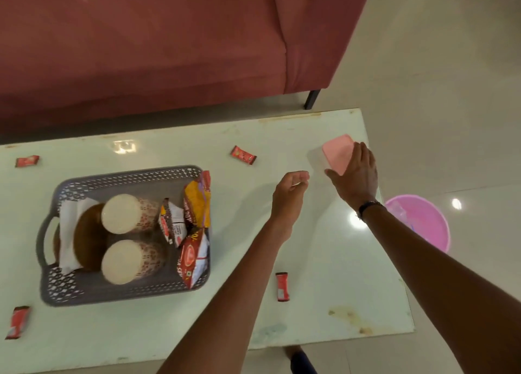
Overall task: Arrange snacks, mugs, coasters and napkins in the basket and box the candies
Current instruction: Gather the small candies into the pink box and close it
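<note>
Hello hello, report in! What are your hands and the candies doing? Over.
Right hand on pink-lidded box, lid on. Left hand loosely curled, empty. Four candies loose on table. Basket packed. Nothing blocking.

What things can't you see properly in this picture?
- Pink-lidded box, head view: its contents are hidden by the lid and the right hand.
- Left hand: curled, so I cannot tell whether it holds anything.
- Candies: wrapper print too small.
- Coasters in the basket: partly covered by napkins and mugs.
</note>
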